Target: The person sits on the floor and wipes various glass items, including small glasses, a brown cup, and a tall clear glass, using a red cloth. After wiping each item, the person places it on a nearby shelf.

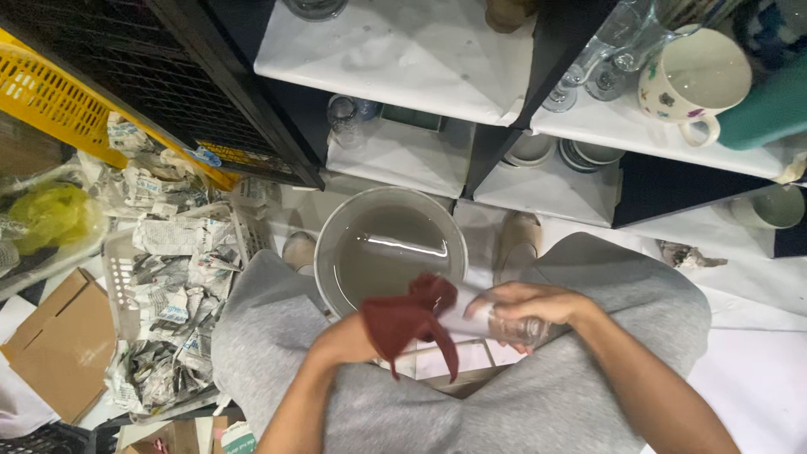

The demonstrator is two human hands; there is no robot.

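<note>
wiping step under way above water basin (329,252): left hand (349,340) fingers clamped on red cloth (409,318), right hand (525,304) fingers clamped on clear glass (504,324).

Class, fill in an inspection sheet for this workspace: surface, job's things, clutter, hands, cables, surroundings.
Surface: white floor covering, person seated, grey-clad knees either side of the basin.
Job's things: dark red cloth; clear glass; round basin of cloudy water.
Clutter: crumpled newspaper in a white basket; cardboard box.
Hands: left hand grips the cloth; right hand grips the glass.
Cables: nothing seen.
Surroundings: black-framed shelves with stemmed glasses, a patterned mug; yellow crate.
</note>
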